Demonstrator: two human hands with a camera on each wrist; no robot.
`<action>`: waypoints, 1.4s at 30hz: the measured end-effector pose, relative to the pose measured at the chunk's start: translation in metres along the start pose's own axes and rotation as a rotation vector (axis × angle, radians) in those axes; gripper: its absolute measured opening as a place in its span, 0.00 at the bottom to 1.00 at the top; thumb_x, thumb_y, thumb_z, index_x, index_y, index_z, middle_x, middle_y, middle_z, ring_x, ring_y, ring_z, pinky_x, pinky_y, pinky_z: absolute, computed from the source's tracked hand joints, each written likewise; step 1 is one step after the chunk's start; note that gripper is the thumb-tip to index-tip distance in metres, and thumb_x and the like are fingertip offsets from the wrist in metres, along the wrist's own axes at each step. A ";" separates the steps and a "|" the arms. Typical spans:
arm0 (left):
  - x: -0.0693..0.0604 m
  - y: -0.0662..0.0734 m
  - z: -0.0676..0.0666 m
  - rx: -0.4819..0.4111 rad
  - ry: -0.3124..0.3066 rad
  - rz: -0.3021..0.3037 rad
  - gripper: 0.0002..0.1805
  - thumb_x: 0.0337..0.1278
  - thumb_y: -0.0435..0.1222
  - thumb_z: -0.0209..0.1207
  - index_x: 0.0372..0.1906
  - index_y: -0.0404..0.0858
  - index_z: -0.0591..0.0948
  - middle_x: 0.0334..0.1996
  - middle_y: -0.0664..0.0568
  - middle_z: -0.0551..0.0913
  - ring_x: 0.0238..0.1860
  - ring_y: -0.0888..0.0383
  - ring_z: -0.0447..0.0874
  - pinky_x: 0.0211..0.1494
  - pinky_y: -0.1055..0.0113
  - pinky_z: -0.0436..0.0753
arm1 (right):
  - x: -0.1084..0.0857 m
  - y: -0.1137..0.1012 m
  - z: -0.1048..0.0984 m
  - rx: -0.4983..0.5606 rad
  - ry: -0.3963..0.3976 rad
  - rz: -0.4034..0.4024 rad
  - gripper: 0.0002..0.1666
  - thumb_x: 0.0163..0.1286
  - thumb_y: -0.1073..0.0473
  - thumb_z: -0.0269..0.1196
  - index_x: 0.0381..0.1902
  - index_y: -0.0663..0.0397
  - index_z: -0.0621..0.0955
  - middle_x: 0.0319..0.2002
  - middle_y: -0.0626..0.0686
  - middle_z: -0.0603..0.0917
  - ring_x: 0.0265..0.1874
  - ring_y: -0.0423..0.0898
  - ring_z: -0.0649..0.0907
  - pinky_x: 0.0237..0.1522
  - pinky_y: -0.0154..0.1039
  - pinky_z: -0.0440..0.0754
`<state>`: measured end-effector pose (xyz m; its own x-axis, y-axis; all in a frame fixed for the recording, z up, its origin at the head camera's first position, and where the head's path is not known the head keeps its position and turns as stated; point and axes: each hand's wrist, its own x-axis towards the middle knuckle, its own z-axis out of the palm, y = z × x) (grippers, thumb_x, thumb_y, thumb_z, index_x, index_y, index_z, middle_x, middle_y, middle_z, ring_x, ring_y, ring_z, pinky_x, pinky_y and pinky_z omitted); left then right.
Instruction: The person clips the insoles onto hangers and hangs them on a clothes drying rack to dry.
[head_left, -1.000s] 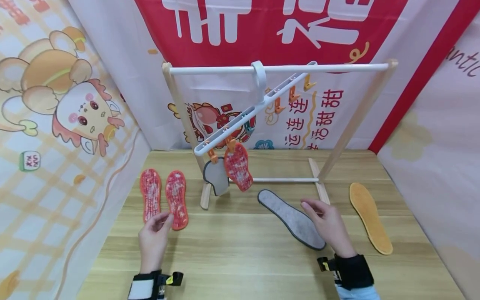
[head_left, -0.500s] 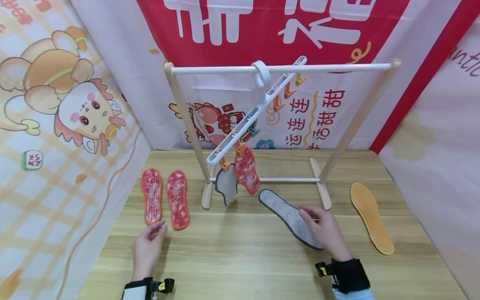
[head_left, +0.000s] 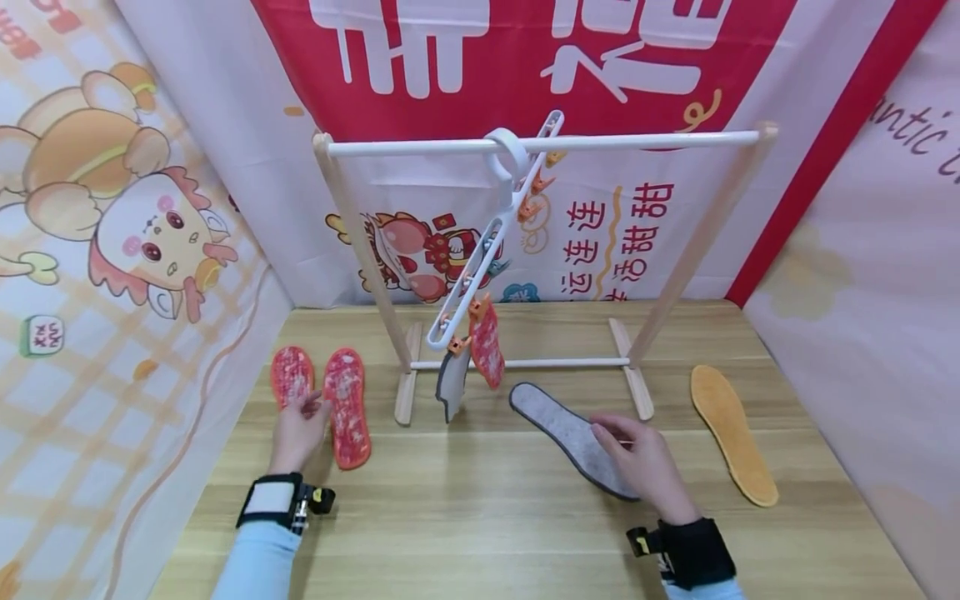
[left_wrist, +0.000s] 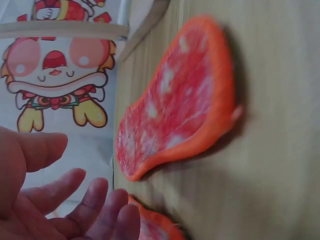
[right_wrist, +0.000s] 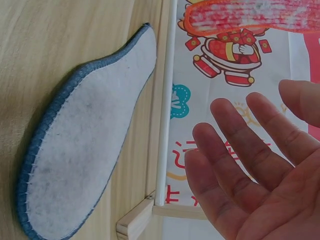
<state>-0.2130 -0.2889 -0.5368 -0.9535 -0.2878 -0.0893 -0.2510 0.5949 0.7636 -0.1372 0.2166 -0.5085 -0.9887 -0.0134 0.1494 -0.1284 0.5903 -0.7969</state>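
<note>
Red insoles (head_left: 348, 408), 2, on table (head_left: 450, 517) — near end of 1 hidden by left hand (head_left: 298, 429), empty, loose-fingered, contact unclear. Grey insole (head_left: 567, 433) below right hand (head_left: 641, 462), likewise empty. Behind, rack (head_left: 700, 243) with hanger (head_left: 508, 196); rightmost, yellow insole (head_left: 735, 435). Gap to grey insole — plain only in right wrist view.

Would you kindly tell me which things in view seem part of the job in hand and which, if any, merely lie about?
Likely part of the job:
gray insole by the right hand
red insoles by the left hand
yellow insole
hanger, clips and two hanging insoles
rack

Likely just surroundings:
printed cloth
wristbands
</note>
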 end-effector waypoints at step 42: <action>0.081 0.005 0.001 -0.036 -0.128 -0.185 0.28 0.71 0.42 0.55 0.66 0.26 0.70 0.54 0.33 0.75 0.46 0.47 0.78 0.42 0.60 0.79 | 0.001 -0.001 -0.012 0.039 0.045 -0.015 0.10 0.72 0.63 0.63 0.48 0.57 0.86 0.40 0.51 0.88 0.40 0.45 0.85 0.43 0.38 0.84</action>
<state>-0.2917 -0.3083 -0.5408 -0.9057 -0.2904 -0.3089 -0.4198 0.5128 0.7488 -0.1373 0.2256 -0.5008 -0.9822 0.0150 0.1871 -0.1470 0.5585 -0.8164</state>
